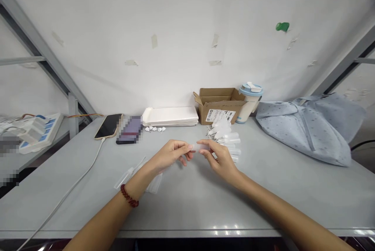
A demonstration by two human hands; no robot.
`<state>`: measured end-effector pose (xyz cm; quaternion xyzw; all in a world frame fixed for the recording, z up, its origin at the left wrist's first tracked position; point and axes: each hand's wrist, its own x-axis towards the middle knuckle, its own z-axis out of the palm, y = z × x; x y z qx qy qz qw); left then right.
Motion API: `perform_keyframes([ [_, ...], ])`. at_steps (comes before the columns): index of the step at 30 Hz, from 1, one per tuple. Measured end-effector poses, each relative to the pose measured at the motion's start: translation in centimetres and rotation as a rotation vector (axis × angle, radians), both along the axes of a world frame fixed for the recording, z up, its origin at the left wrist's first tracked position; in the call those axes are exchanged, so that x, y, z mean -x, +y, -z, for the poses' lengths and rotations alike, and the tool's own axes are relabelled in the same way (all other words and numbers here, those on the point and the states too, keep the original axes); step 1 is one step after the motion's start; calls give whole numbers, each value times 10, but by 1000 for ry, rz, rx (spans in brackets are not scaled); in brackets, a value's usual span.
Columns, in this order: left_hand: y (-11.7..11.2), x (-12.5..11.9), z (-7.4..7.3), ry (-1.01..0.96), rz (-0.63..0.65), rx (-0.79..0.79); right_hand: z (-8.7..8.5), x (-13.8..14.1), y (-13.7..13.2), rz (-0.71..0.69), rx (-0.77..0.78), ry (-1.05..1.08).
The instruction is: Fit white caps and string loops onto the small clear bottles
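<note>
My left hand and my right hand meet over the middle of the table. Between them is a small translucent white tube. The left thumb and fingers pinch its left end, and the right thumb and forefinger close on its right end. Fingers cover part of the tube, so its ends are hard to make out. Behind my right hand lies a pile of similar white tubes, some with thin metallic-looking bits at one end. Clear plastic pieces lie under my left wrist, partly hidden by it.
Along the back stand white padded envelopes, an open cardboard box and a blue-lidded cup. Small white pieces lie before the envelopes. Left is a phone on a cable; right, a grey-blue cloth bag.
</note>
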<state>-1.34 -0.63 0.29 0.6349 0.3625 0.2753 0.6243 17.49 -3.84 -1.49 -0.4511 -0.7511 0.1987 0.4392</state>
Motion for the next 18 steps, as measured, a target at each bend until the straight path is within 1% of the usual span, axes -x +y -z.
perform_keyframes([
  [3, 2, 1, 1, 27, 15, -65, 0, 0, 0, -9, 29, 18],
  [6, 2, 2, 0, 82, 12, -173, -1, 0, -1, -23, 113, 54],
  [10, -2, 1, -3, 131, -19, -262, -1, 0, -1, -33, 201, 94],
  [12, -4, -2, -4, 151, -51, -314, -1, 0, 0, -36, 243, 115],
  [16, -7, -6, -1, 220, -145, -444, 0, 0, 4, -87, 390, 234],
  [18, -6, -7, -1, 229, -160, -455, 0, 1, 5, -100, 433, 285],
])
